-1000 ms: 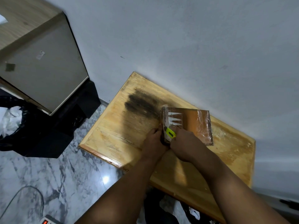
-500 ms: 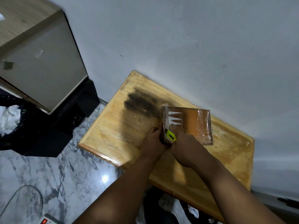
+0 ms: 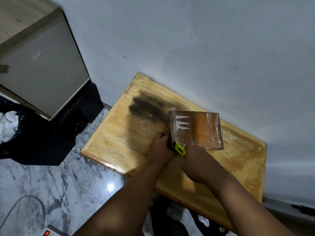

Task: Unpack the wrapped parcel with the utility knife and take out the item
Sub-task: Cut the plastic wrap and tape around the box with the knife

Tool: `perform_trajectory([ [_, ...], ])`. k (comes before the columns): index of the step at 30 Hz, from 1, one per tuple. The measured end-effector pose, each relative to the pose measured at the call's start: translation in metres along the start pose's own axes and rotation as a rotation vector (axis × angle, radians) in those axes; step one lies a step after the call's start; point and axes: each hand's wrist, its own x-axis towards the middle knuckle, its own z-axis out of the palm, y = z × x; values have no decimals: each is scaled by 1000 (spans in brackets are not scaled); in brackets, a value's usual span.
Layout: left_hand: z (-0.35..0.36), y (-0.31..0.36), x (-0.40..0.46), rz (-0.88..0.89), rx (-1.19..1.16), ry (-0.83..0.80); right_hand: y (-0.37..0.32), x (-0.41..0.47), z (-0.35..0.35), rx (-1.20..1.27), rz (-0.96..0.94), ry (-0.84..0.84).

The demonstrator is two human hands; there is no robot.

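A flat brown parcel [image 3: 197,129] wrapped in clear shiny film lies on the wooden table [image 3: 122,133] near the wall. My left hand [image 3: 160,149] grips the parcel's near left edge. My right hand [image 3: 197,164] holds a yellow-green utility knife [image 3: 179,148], whose tip sits at the parcel's near left corner between both hands. The blade itself is hidden.
The table has a dark burnt-looking stain [image 3: 146,108] left of the parcel. A grey cabinet [image 3: 40,72] on a black base stands at the left. A power strip [image 3: 49,232] and cable lie on the marble floor; black bags [image 3: 10,133] sit far left.
The knife has slid a little toward me along the parcel's near left corner, with my right hand drawing back. My left hand keeps its hold.
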Motion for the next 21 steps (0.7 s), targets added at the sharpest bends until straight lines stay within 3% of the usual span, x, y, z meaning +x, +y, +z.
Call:
perform_trajectory([
  [7, 0, 0, -1, -1, 5, 1, -1, -1, -19, -40, 17, -72],
  [14, -1, 0, -2, 8, -20, 4, -1, 12, -18, 84, -7, 61],
  [21, 2, -5, -1, 1, 10, -14, 11, 0, -5, 97, 10, -39],
])
